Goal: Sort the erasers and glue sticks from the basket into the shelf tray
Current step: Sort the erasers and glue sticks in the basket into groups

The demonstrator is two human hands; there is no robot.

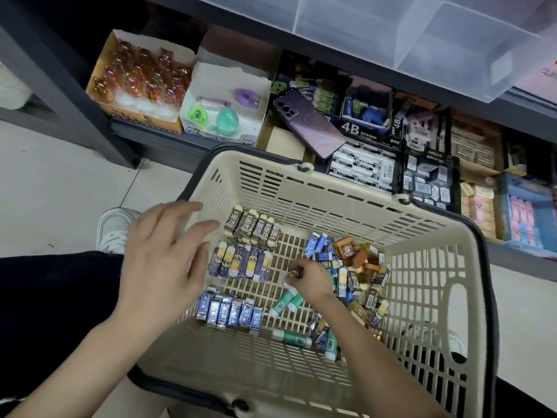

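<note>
A beige slatted basket (pixel 422 297) sits on the floor before the shelf. Inside, erasers lie in neat rows: brown 2B erasers (pixel 256 226), blue-and-yellow erasers (pixel 241 262), and silver-blue erasers (pixel 229 312). A loose heap of mixed erasers (pixel 358 267) fills the right side. Green-and-white glue sticks (pixel 286 301) lie in the middle, and another glue stick (pixel 294 337) lies nearer me. My right hand (pixel 310 279) is low in the basket and pinches a small dark eraser (pixel 294 272). My left hand (pixel 162 257) hovers over the basket's left rim, fingers spread.
The low shelf (pixel 150 137) behind the basket holds cardboard boxes of stationery: 4B erasers (pixel 361 167), a white box of sharpeners (pixel 223 107), an orange box (pixel 138 82). A purple phone (pixel 307 122) lies across the boxes. Clear bins (pixel 422 34) hang above. A white shoe (pixel 116 227) stands at left.
</note>
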